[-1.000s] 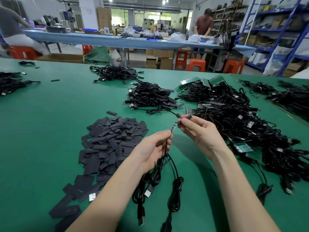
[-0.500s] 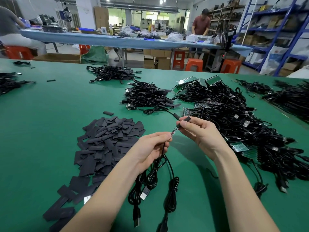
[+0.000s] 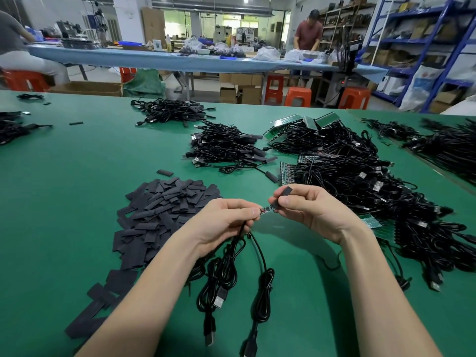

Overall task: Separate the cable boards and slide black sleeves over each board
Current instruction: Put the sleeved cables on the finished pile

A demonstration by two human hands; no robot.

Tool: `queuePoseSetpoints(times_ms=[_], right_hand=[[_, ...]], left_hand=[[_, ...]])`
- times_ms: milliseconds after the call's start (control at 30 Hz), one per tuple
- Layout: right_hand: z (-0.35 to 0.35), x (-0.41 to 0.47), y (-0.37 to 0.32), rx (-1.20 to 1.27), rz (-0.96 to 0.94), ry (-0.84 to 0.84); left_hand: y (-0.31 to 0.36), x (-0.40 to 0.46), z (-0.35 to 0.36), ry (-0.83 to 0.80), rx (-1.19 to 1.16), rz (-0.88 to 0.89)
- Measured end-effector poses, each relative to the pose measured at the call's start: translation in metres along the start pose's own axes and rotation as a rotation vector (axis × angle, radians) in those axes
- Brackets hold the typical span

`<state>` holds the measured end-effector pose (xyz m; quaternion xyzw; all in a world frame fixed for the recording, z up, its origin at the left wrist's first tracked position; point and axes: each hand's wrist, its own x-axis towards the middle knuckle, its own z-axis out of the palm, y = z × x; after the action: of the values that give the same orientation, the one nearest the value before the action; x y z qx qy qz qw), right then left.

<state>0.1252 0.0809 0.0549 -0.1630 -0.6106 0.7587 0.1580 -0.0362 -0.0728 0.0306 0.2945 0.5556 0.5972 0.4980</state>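
Two hands over green table (image 3: 77, 202), left grip (image 3: 226, 222) pinching small board (image 3: 266, 210) and cables (image 3: 231, 274), right grip (image 3: 306, 210) clamped on black sleeve (image 3: 284, 192)

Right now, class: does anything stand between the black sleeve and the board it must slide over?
Nothing visible does. The right hand pinches the black sleeve at the tip of the board, which the left hand holds.

Mostly black on green here.
I see black sleeves (image 3: 164, 215) and black cables (image 3: 360, 181) on a green table (image 3: 64, 189), green boards (image 3: 286, 123) among the cables, orange stools (image 3: 298, 96) and blue shelving (image 3: 412, 39) behind.
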Motion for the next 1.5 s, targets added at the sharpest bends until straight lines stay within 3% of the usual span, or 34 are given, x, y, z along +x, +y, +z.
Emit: queuePoseSetpoints(times_ms=[300, 533, 700, 933, 1167, 1300, 1500], right_hand=[[-0.001, -0.001, -0.003, -0.073, -0.021, -0.037], [0.008, 0.003, 0.005, -0.031, -0.137, 0.025], [0.009, 0.003, 0.002, -0.157, -0.211, 0.036], [0.014, 0.006, 0.013, -0.039, -0.181, -0.001], [0.015, 0.01, 0.019, 0.149, -0.148, 0.142], [0.017, 0.01, 0.021, 0.179, -0.127, 0.164], [0.02, 0.009, 0.021, 0.177, -0.107, 0.15]], left_hand=[[0.003, -0.003, -0.002, 0.008, -0.007, 0.026], [0.0, -0.001, -0.002, 0.029, -0.097, 0.053], [0.002, -0.002, -0.003, 0.014, -0.087, 0.077], [0.001, -0.003, 0.002, -0.007, -0.106, 0.126], [-0.001, 0.0, 0.008, 0.174, 0.234, 0.47], [-0.005, 0.0, 0.007, 0.204, 0.343, 0.531], [-0.009, 0.0, 0.007, 0.195, 0.3, 0.511]])
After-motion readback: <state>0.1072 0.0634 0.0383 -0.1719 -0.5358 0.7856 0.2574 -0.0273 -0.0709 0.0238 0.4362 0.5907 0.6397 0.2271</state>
